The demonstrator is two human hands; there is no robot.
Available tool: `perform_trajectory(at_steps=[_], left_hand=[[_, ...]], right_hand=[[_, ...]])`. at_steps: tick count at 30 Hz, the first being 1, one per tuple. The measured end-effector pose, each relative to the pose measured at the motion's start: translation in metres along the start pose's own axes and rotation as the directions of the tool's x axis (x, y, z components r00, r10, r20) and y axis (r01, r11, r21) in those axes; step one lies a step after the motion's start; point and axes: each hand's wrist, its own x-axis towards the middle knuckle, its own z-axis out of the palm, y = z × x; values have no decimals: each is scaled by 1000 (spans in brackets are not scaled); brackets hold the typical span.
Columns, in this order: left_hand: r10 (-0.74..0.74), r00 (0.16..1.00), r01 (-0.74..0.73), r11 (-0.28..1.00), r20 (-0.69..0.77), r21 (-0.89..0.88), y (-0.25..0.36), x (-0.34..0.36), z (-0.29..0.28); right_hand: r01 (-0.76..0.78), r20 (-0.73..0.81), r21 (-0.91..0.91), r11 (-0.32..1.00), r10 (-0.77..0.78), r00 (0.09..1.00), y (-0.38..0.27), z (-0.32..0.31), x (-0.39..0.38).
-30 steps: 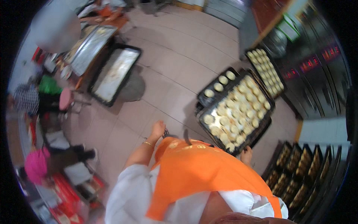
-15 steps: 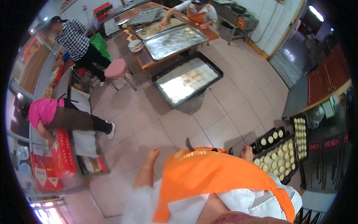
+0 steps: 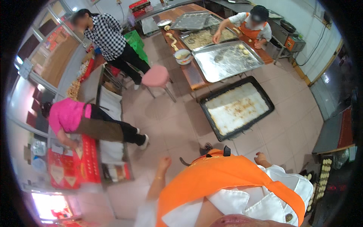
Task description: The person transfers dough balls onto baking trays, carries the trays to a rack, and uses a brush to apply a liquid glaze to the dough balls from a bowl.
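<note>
My left hand (image 3: 165, 163) hangs beside the orange apron (image 3: 211, 174), loosely curled closed and holding nothing I can see. On the other side, my right hand (image 3: 261, 158) is out from the apron with its fingers slightly apart and nothing in it. Ahead of my feet is a large black baking tray (image 3: 265, 99) with a pale, brown-stained lining. My right hand is nearest to this tray but does not touch it.
A wooden table (image 3: 194, 77) bears a shiny metal tray (image 3: 223, 68) and a bowl (image 3: 183, 57); a person in an orange apron works there. A pink stool (image 3: 155, 76) stands left of it. Two people stand at the left counter. Trays of round dough pieces (image 3: 323, 178) stand right.
My view has turned left, so the room sits further right in it. The black tray is nearer my right side, and the dough trays have slid toward the right edge. Both hands stay free.
</note>
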Motion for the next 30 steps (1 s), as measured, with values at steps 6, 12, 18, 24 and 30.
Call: perform_trajectory(at_steps=[6,12,18,24,30], left_hand=[[-180,980,184,982,-80,50,-53,14,-93],[343,931,-327,635,123,700,-60,90,-151],[84,989,-106,979,125,176,47,248,-193],[146,970,-124,985,194,-119,279,412,-156],[394,884,-390,918,252,-67,444,493,-79]], right_hand=[[131,-20,39,991,-131,991,-148,-26,124],[394,-152,265,880,-366,918,-307,-115,178],[187,-182,281,941,-139,973,-343,-112,148],[-219,32,338,915,222,975,-329,-73,99],[-386,128,428,818,368,921,-316,-13,117]])
